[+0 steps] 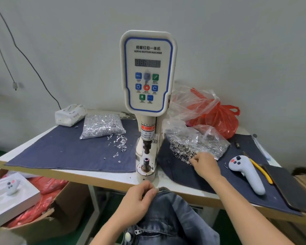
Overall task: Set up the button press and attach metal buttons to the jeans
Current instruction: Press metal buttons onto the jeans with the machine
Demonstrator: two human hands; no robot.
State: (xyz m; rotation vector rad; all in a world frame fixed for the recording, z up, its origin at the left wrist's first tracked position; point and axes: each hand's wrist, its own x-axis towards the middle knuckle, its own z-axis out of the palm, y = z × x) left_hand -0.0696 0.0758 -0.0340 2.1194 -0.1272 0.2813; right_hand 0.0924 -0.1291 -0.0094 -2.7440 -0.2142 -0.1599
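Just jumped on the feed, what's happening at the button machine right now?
A person is getting ready to press a button. Their left hand grips the waistband edge of the jeans just below the table edge, in front of the servo button machine. Their right hand reaches into the loose metal buttons spilling from a clear bag on the right and seems to pinch one. Nothing sits on the lower die yet.

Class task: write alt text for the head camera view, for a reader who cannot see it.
A person's right hand picks at loose metal buttons spilling from a clear bag, while the left hand grips jeans at the table edge. Between them stands a white servo button machine on the denim-covered table.
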